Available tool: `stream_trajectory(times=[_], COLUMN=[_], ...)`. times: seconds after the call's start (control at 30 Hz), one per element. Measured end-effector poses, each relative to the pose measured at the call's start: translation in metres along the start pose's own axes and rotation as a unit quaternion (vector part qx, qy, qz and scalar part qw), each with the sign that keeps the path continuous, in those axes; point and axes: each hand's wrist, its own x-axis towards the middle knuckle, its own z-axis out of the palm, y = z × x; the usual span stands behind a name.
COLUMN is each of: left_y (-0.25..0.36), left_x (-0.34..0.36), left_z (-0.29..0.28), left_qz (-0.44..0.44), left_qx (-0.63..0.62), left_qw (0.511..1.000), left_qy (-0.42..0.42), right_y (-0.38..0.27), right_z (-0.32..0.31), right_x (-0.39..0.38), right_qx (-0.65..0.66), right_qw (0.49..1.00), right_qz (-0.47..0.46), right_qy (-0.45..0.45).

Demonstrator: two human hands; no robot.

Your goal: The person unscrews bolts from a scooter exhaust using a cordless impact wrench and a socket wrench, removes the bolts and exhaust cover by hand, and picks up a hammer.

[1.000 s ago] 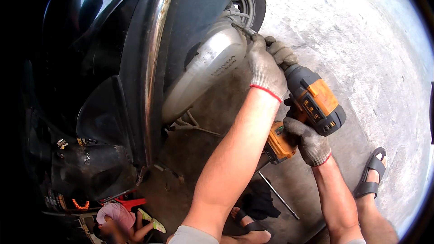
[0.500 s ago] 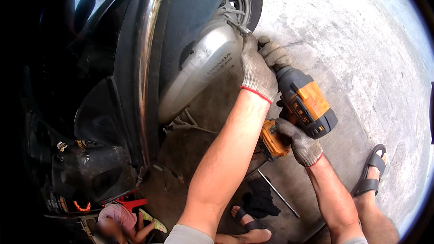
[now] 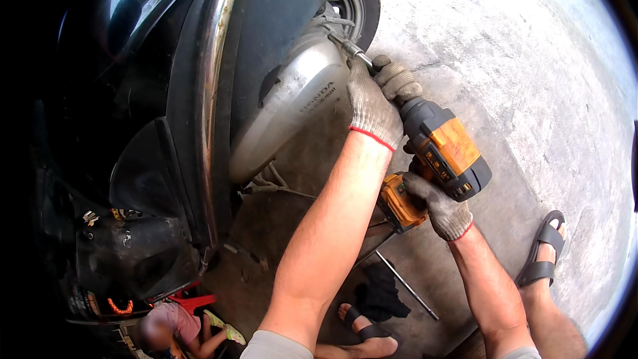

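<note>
My right hand [image 3: 440, 207], in a grey knit glove with a red cuff, is closed around the grip of an orange and black cordless impact driver [image 3: 446, 148]. Farther forward, my left hand [image 3: 377, 98], gloved alike, wraps round the shaft at the tool's nose. A metal socket extension [image 3: 351, 47] sticks out past its fingers. Its tip is at the far end of the scooter's silver engine cover [image 3: 302, 83]; whether it sits on a bolt I cannot make out. The driver's orange battery [image 3: 401, 201] lies beside my left forearm.
The dark scooter [image 3: 149, 86] fills the left side, its rear wheel [image 3: 355, 3] at the top. A metal rod [image 3: 409, 286] and black cloth [image 3: 382, 291] lie below on the concrete floor [image 3: 492, 40]. Someone in pink [image 3: 178, 324] is at lower left, near a red stool [image 3: 189, 298].
Both hands and the driver have shifted slightly left in the picture, as has the scooter. More of the socket extension shows beyond my left hand's fingers. Both grips stay closed.
</note>
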Motion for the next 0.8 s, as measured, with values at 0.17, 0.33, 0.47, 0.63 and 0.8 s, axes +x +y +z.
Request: stream_trajectory(times=[0.17,0.33,0.47,0.63,0.8], left_y=[-0.010,-0.014,-0.004,0.042,0.066], left_x=[-0.022,-0.068,-0.123,-0.220,-0.341], left_z=[0.007,-0.019,-0.052,-0.116,-0.164], left_qz=[0.031,-0.045,-0.033,-0.010,0.015], left_qx=[0.139,0.082,0.124,0.150,0.077], left_qw=[0.986,0.995,0.983,0.967,0.958], left_qy=[0.085,0.032,0.130,0.204,0.277], right_y=[0.022,0.067,0.071,0.077,0.097], right_z=[0.005,0.001,0.002,0.028,0.085], right_x=[-0.017,-0.069,-0.103,-0.112,-0.145], right_qx=[-0.022,-0.017,-0.094,-0.282,-0.209], right_qw=[0.998,1.000,0.994,0.919,0.910], right_qz=[-0.036,-0.005,-0.027,-0.123,-0.121], right_qy=[0.037,0.015,-0.044,-0.247,-0.336])
